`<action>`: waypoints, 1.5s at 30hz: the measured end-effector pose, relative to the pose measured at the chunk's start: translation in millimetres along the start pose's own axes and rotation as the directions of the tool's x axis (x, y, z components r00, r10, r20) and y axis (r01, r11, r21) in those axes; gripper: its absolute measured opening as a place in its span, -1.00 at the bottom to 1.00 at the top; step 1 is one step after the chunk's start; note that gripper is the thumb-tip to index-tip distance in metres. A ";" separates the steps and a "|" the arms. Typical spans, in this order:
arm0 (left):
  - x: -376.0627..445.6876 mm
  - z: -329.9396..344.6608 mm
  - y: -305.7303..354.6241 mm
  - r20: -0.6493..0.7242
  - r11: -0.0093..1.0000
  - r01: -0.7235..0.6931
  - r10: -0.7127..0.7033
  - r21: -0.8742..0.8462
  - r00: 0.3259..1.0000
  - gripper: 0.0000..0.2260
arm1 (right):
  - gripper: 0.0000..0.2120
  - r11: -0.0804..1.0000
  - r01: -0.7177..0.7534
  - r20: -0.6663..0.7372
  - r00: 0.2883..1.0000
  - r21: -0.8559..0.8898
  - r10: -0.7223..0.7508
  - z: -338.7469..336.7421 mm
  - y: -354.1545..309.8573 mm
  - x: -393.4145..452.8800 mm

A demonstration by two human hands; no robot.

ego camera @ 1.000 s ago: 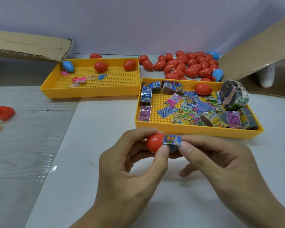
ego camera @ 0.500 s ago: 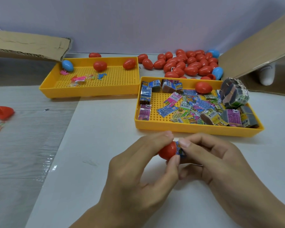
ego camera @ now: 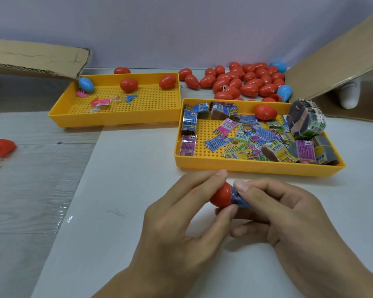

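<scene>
one egg [ego camera: 221,195], left grip [ego camera: 177,229] — leaflet [ego camera: 241,200], right grip [ego camera: 289,216]

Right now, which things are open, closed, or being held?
red egg half: open, pinched by left hand
folded paper: partly inside it, pinched by right hand
red egg in right tray: closed
blue egg in left tray: closed
red half at left edge: open

The red egg shell [ego camera: 221,195] is partly covered by the fingers of the left hand [ego camera: 181,224]; its open end is not visible. The folded leaflet [ego camera: 241,201] lies mostly under the fingers of the right hand [ego camera: 289,216], and its print is illegible. Both forearms are cut off at the bottom edge. The red shells [ego camera: 1,146] at the left edge are cropped.
</scene>
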State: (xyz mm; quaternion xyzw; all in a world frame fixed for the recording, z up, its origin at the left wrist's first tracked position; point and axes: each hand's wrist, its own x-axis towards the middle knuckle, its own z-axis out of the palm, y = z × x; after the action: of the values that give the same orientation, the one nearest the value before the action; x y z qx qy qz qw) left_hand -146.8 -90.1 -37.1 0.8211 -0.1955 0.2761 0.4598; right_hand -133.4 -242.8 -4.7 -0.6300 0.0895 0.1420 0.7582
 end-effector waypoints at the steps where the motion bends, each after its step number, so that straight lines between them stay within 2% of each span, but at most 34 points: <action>1: -0.1 0.5 0.2 -0.003 1.000 -0.005 0.005 0.006 1.000 -0.67 | -0.72 1.000 -0.016 -0.001 1.000 0.026 0.016 -0.4 -0.5 0.2; 5: 0.2 1.3 2.2 0.023 1.000 -0.017 0.017 0.022 1.000 -0.66 | -0.62 0.993 -0.052 0.006 0.999 0.111 0.051 -2.3 -3.2 1.3; 7: 1.5 0.5 3.7 0.025 1.000 -0.014 0.014 0.023 1.000 -0.65 | -0.67 0.987 -0.091 0.070 0.994 0.129 0.083 -4.1 -4.7 2.7; 10: 1.0 0.2 5.8 0.027 1.000 -0.015 0.015 0.010 1.000 -0.64 | -0.74 0.984 -0.145 0.185 0.975 0.100 0.124 -7.5 -7.8 5.0; 15: 0.4 -0.4 5.8 0.045 0.999 -0.048 0.049 -0.011 0.998 -0.63 | -0.60 0.988 -0.147 0.254 0.959 0.052 0.129 -13.4 -13.0 9.2; 17: 1.9 -2.0 11.4 0.087 1.000 -0.016 0.018 -0.027 0.996 -0.63 | -0.62 0.985 -0.157 0.271 0.953 0.076 0.131 -15.1 -13.0 10.1; 18: 5.2 -3.6 10.5 0.126 0.996 0.046 -0.037 -0.070 0.991 -0.62 | -0.61 0.982 -0.168 0.281 0.950 0.092 0.136 -15.3 -12.7 10.1; 19: 3.1 -7.9 7.7 0.184 0.986 0.116 -0.093 -0.123 0.979 -0.55 | -0.60 0.978 -0.181 0.291 0.946 0.104 0.144 -15.8 -12.1 10.0; 20: -5.2 -20.7 14.8 0.291 0.975 0.152 -0.099 -0.165 0.951 -0.34 | -0.61 0.975 -0.192 0.304 0.941 0.115 0.150 -15.4 -11.8 9.9; 21: -5.6 -24.4 12.3 0.286 0.941 0.302 -0.250 -0.156 0.925 -0.04 | -0.66 0.972 -0.199 0.318 0.936 0.125 0.151 -15.3 -11.8 10.0; 22: -6.3 -23.7 -1.1 0.302 0.857 0.451 -0.373 -0.251 0.877 0.21 | -0.71 0.969 -0.204 0.332 0.931 0.136 0.150 -15.5 -11.9 10.0; 23: -3.5 -21.4 -7.0 0.335 0.821 0.491 -0.393 -0.292 0.856 0.26 | -0.74 0.967 -0.208 0.343 0.928 0.148 0.147 -15.9 -12.5 10.2; 24: -2.2 -22.8 -2.9 0.287 0.895 0.366 -0.292 -0.254 0.913 0.08 | -0.72 0.964 -0.212 0.356 0.923 0.161 0.144 -16.5 -13.0 10.1; 25: 1.2 -17.7 -3.4 0.202 0.932 0.254 -0.205 -0.259 0.958 -0.26 | -0.68 0.962 -0.211 0.374 0.918 0.171 0.134 -16.9 -13.5 9.9; 26: 4.2 -7.0 1.8 0.033 0.930 0.265 -0.266 -0.254 0.963 -0.56 | -0.65 0.966 -0.197 0.388 0.914 0.170 0.118 -16.7 -14.1 9.5; 27: 0.6 -4.1 4.7 -0.065 0.923 0.243 -0.274 -0.299 0.959 -0.69 | -0.64 0.974 -0.166 0.388 0.917 0.154 0.095 -15.7 -14.8 8.7; 30: -1.4 0.1 1.3 -0.112 0.867 0.256 -0.332 -0.427 0.937 -0.72 | -0.68 0.996 -0.038 0.317 0.949 0.086 0.009 -13.3 -15.6 6.1; 33: 3.4 -0.3 5.3 -0.083 0.819 0.312 -0.397 -0.482 0.914 -0.73 | -0.70 0.998 0.054 0.258 0.964 0.042 -0.063 -11.7 -15.2 4.3; 38: 1.6 0.1 9.7 -0.060 0.792 0.308 -0.395 -0.527 0.917 -0.71 | -0.78 0.990 0.141 0.227 0.965 -0.013 -0.135 -10.0 -13.4 3.3; 41: 1.9 -2.1 7.6 -0.056 0.870 0.241 -0.293 -0.430 0.955 -0.72 | -0.76 0.997 0.075 0.271 0.960 0.011 -0.076 -10.9 -15.0 4.9; 45: 3.3 -7.3 8.3 -0.068 0.940 0.162 -0.191 -0.301 0.979 -0.68 | -0.75 0.983 -0.122 0.399 0.915 0.135 0.059 -13.8 -19.1 7.5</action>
State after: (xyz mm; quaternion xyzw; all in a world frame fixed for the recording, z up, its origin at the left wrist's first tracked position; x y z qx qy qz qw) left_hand -151.0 -88.2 -26.5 0.7436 -0.1374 0.2408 0.6085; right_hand -119.4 -258.7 8.0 -0.5220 -0.0245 0.2932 0.8006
